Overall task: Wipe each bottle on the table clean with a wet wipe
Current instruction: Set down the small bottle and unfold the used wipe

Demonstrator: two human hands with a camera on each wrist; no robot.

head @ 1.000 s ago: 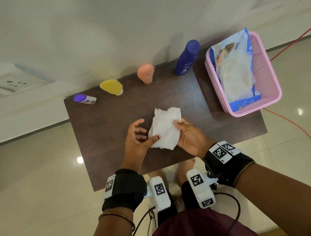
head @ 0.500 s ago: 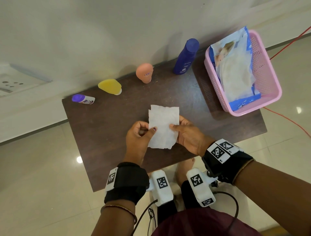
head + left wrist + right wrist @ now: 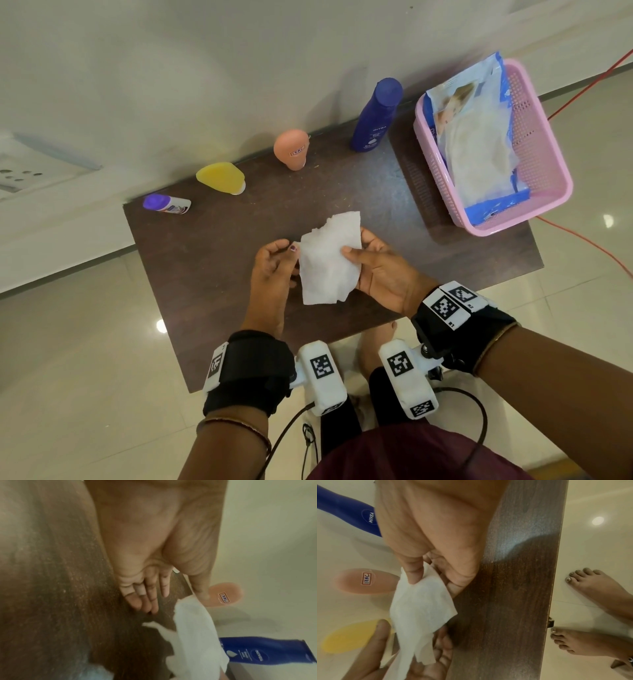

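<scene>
Soft, even light fills the room — lamp glare spots shine on the floor [image 3: 161, 325], bottles cast faint shadows up the wall [image 3: 239, 68], the head view bows at its edges, and both wrist views are blurry, palms smeared close up.

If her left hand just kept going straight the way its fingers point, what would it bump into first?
Probably the peach bottle at the table's back edge. The left hand points roughly towards it across bare tabletop, with the wet wipe just beside it, though depth is hard to judge.
</scene>
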